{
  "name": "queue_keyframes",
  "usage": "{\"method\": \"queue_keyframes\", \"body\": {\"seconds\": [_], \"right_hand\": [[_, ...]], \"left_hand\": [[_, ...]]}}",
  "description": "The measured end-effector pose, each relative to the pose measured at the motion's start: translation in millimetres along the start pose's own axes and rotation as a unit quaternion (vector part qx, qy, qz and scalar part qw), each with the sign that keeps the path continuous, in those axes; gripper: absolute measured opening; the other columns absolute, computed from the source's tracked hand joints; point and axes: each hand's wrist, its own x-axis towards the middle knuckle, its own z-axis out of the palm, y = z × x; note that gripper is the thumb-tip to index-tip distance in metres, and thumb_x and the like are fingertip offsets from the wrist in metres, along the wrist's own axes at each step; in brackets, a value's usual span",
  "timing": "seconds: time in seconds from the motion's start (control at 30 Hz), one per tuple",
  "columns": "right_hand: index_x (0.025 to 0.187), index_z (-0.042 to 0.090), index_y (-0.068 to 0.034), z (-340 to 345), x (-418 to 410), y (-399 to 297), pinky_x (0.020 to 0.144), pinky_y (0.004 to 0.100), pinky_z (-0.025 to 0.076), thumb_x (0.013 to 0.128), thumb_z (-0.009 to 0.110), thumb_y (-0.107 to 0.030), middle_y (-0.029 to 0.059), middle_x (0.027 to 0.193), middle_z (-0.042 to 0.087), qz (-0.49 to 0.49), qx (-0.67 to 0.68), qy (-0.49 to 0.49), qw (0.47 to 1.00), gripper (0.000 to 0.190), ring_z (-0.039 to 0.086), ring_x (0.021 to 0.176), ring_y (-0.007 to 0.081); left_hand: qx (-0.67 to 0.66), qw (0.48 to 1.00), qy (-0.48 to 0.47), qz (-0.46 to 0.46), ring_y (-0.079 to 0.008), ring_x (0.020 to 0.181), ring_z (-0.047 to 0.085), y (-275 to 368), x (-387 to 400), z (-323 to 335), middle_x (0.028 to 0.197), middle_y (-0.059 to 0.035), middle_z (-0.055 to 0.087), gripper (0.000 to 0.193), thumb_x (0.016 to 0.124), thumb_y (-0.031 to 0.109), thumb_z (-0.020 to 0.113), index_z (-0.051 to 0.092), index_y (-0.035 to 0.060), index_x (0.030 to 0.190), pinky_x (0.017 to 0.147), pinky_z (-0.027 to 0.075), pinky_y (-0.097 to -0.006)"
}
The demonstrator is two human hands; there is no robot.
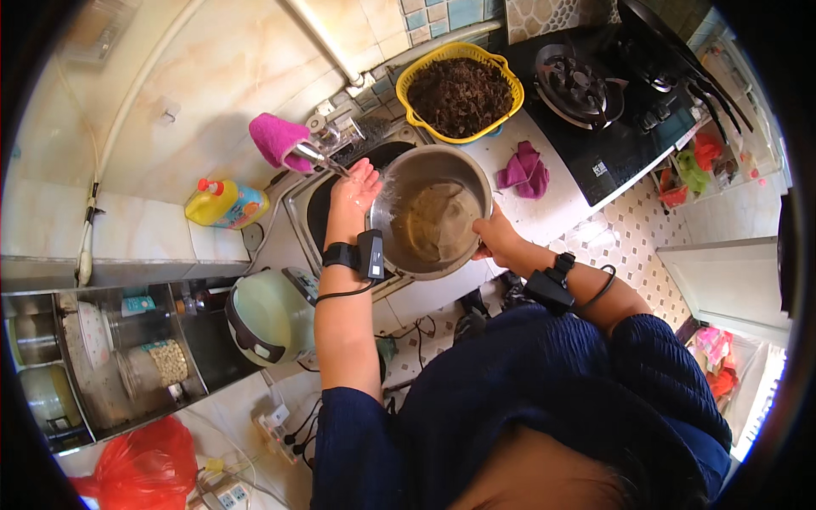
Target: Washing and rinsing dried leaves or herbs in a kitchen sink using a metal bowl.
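My right hand [497, 234] grips the right rim of a round metal basin [440, 213], tilted over the sink's edge, with brownish water inside. Palm up and fingers extended, my left hand [358, 185] holds nothing; water from the metal faucet [309, 153] runs onto it at the basin's left rim. A pink cloth [277, 139] covers part of the faucet. Beneath the hand and basin lies the dark sink [322, 213], partly hidden. Behind the basin, a yellow plastic basket [412, 118] holds a dark, crumpled, wet-looking mass.
A purple cloth [524, 171] lies on the counter beside the black gas stove [590, 143]. A yellow detergent bottle [227, 204] stands left of the sink, and a rice cooker [271, 315] is below it. A red plastic bag [146, 465] and power strips sit at lower left.
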Motion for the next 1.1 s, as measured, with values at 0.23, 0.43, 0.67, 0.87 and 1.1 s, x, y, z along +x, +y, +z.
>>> {"method": "queue_keyframes", "body": {"seconds": [0.23, 0.43, 0.67, 0.87, 1.1], "right_hand": [[0.129, 0.014, -0.021, 15, 10, 8, 0.041, 0.0348, 0.049, 0.073, 0.040, -0.003, 0.0133, 0.091, 0.053, 0.024, 0.031, 0.004, 0.999, 0.064, 0.058, 0.058, 0.0236], [0.124, 0.017, -0.019, 39, 21, 15, 0.042, 0.0360, 0.048, 0.074, 0.040, -0.003, 0.0137, 0.100, 0.047, 0.023, 0.076, 0.005, 0.997, 0.057, 0.055, 0.065, 0.0258], [0.116, 0.018, -0.021, 71, 6, 29, 0.043, 0.0368, 0.050, 0.075, 0.044, -0.003, 0.0153, 0.097, 0.045, 0.070, 0.170, 0.031, 0.983, 0.052, 0.057, 0.060, 0.0279], [0.123, 0.002, -0.010, 34, -6, 7, 0.060, 0.0464, 0.050, 0.070, 0.061, -0.049, 0.0205, 0.110, 0.036, 0.163, 0.003, 0.007, 0.987, 0.088, 0.056, 0.074, 0.0320], [0.112, 0.039, -0.001, -28, 16, -81, 0.047, 0.0261, 0.042, 0.070, 0.059, -0.044, 0.0139, 0.102, 0.050, -0.021, -0.316, -0.094, 0.944, 0.063, 0.050, 0.063, 0.0176]], "left_hand": [[0.406, 0.900, 0.078, 0.139, -0.0115, 0.083, 0.052, -4, -40, -55, 0.089, -0.0019, 0.059, 0.022, 0.076, 0.013, 0.059, 0.057, 0.0023, 0.095, 0.072, 0.039, -0.0248], [0.383, 0.889, 0.220, 0.122, -0.0180, 0.094, 0.049, -73, -117, -68, 0.117, -0.0122, 0.041, 0.066, 0.072, 0.023, 0.066, 0.031, 0.0008, 0.123, 0.068, 0.044, -0.0281], [-0.023, 0.987, 0.118, -0.102, -0.0181, 0.063, 0.051, -103, -139, -3, 0.081, -0.0077, 0.052, 0.040, 0.073, 0.029, 0.063, 0.048, 0.0026, 0.100, 0.052, 0.044, -0.0308], [-0.112, 0.954, 0.236, -0.146, -0.0126, 0.042, 0.035, -88, -122, -35, 0.060, -0.0033, 0.043, 0.013, 0.067, 0.004, 0.053, 0.042, 0.0082, 0.063, 0.038, 0.034, -0.0263], [-0.069, 0.964, 0.020, -0.254, -0.0136, 0.036, 0.034, -101, -110, -77, 0.043, 0.0035, 0.040, 0.024, 0.064, 0.006, 0.057, 0.041, 0.0147, 0.049, 0.039, 0.030, -0.0220]]}}
